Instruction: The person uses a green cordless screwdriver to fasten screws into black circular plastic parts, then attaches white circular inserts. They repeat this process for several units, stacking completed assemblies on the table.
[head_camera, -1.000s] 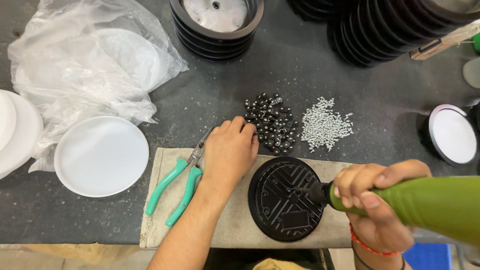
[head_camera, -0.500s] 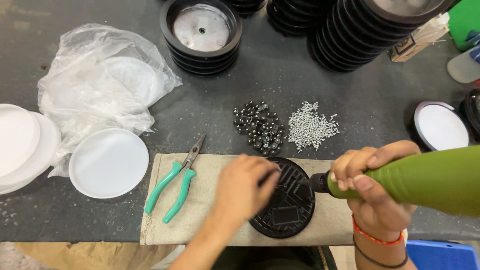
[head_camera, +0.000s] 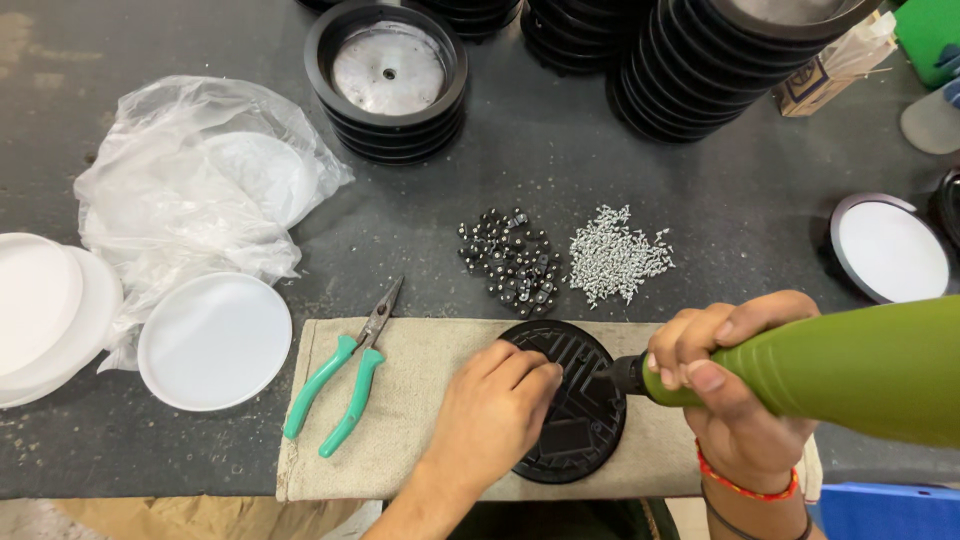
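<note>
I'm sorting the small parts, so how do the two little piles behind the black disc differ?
The dark pile is black, chunkier pieces with pale spots; the silver pile is shiny, thin, pale metal bits. The dark pile lies to the left, above the left hand; the silver pile lies right, above the green power tool. Both lie loose on the dark table, side by side, untouched.

A dark grey workbench (head_camera: 700, 215) (scuffed, dusty) is filling the view, evenly lit; a tan strip is showing below.
</note>
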